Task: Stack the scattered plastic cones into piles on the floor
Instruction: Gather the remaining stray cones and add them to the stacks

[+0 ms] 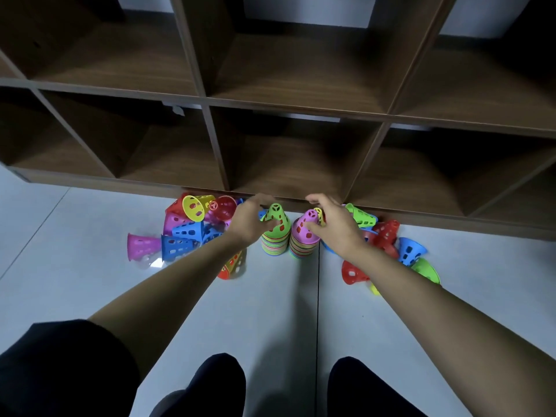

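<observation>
Two piles stand side by side on the floor [285, 311], the left hand [248, 222] holding the green cone [275, 218] on top, the right hand [334, 224] holding the pink cone [307, 225], with many loose cones [183, 230] left.

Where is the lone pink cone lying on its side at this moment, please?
In the head view the pink cone lies on the floor at the far left of the scatter, beside a blue cone.
</observation>
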